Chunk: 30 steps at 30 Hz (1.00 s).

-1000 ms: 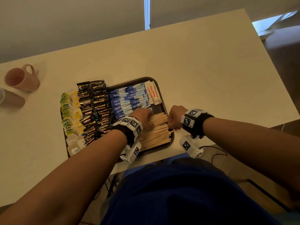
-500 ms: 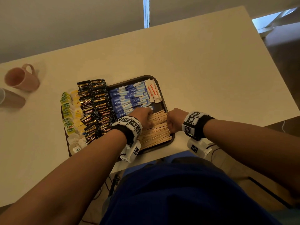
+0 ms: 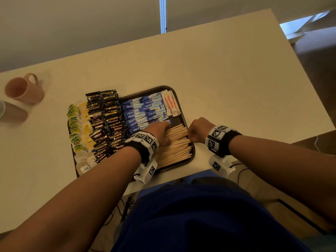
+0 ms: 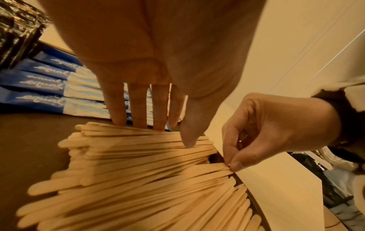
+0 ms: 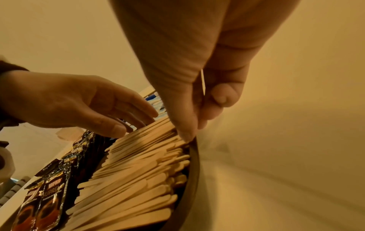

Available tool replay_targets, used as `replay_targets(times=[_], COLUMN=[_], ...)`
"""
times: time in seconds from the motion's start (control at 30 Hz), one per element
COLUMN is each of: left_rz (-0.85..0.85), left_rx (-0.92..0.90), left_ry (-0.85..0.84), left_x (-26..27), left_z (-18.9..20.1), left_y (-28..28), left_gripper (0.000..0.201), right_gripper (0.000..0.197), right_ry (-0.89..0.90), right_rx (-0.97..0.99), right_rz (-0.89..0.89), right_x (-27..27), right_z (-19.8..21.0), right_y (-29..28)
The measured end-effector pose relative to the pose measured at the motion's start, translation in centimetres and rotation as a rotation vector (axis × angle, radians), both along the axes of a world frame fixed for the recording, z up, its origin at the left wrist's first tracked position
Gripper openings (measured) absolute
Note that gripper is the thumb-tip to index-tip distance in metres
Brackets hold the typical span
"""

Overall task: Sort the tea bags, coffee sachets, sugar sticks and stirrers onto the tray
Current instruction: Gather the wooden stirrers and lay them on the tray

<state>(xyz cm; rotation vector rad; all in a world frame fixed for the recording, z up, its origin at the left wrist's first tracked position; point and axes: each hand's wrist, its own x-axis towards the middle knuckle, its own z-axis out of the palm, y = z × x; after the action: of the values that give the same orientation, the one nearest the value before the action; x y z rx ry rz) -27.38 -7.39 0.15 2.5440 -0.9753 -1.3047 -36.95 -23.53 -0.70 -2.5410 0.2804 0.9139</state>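
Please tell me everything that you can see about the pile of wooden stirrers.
The stirrers are flat, pale wooden sticks with rounded ends, lying roughly parallel in a loose overlapping pile in the near right part of the dark tray, beside the blue sugar sticks. The left hand rests straight fingers on the pile's far edge; the right hand pinches stick ends at the tray rim.

Cream table [image 3: 227, 73], grey wall [image 3: 72, 24], narrow bright window strip [image 3: 163, 14]

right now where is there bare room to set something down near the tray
Bare table lies beyond and right of the tray; another patch sits between the pink mug and the tea bags. The tray is crowded: coffee sachets, sugar sticks, wooden stirrers under both hands.
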Motion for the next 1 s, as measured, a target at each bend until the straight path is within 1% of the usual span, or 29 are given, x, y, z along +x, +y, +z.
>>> replay_targets(times=[0.13, 0.27, 0.47, 0.53, 0.6, 0.67, 0.7, 0.77, 0.8, 0.83, 0.9, 0.93, 1.0], left_rz=[-0.005, 0.004, 0.01, 0.018, 0.017, 0.012, 0.009, 0.007, 0.004, -0.003, -0.015, -0.016, -0.018], left_rx=[-0.003, -0.012, -0.01, -0.003, 0.01, 0.028, 0.031, 0.009, -0.009, -0.026, -0.034, -0.029, -0.02], left_ry=[-0.002, -0.002, 0.006, 0.006, 0.006, 0.007, 0.004, -0.009, -0.017, -0.03, -0.052, -0.059, -0.075], left_x=[-0.1, -0.1, 0.2, 0.3, 0.5, 0.5, 0.5, 0.5, 0.6, 0.7, 0.9, 1.1, 1.2], left_z=[0.1, 0.0, 0.0, -0.2, -0.4, -0.5, -0.5, -0.5, -0.5, -0.4, -0.1, 0.1, 0.5], left_y=[-0.2, 0.0, 0.6, 1.1, 1.5, 1.8, 1.9, 1.9, 2.0, 2.1, 2.6, 2.9, 3.6], left_gripper=[0.057, 0.056, 0.057, 0.059, 0.059, 0.06, 0.061, 0.061, 0.06, 0.058, 0.053, 0.05, 0.045], right_gripper=[0.011, 0.012, 0.011, 0.014, 0.017, 0.026, 0.033, 0.046, 0.049, 0.05, 0.042, 0.039, 0.039], right_ry=[0.002, -0.046, -0.024, -0.071, -0.166, -0.237, -0.242, -0.214, -0.185, -0.152, -0.115, -0.108, -0.113], right_rx=[0.019, 0.034, 0.062, 0.07, 0.062, 0.041, 0.025, -0.008, -0.025, -0.04, -0.045, -0.03, -0.002], right_rz=[0.038, 0.03, 0.071, 0.057, 0.042, 0.084, 0.131, 0.241, 0.29, 0.33, 0.369, 0.359, 0.314], right_x=[0.1, 0.1, -0.3, -0.1, 0.4, 1.1, 1.4, 2.0, 2.2, 2.3, 2.4, 2.4, 2.5], right_z=[0.0, 0.4, 0.2, 0.4, 0.7, 0.8, 0.9, 0.8, 0.7, 0.6, 0.6, 0.7, 0.9], right_y=[0.5, 0.0, 0.4, 0.3, 0.2, 0.5, 0.9, 1.8, 2.2, 2.6, 2.9, 2.9, 2.8])
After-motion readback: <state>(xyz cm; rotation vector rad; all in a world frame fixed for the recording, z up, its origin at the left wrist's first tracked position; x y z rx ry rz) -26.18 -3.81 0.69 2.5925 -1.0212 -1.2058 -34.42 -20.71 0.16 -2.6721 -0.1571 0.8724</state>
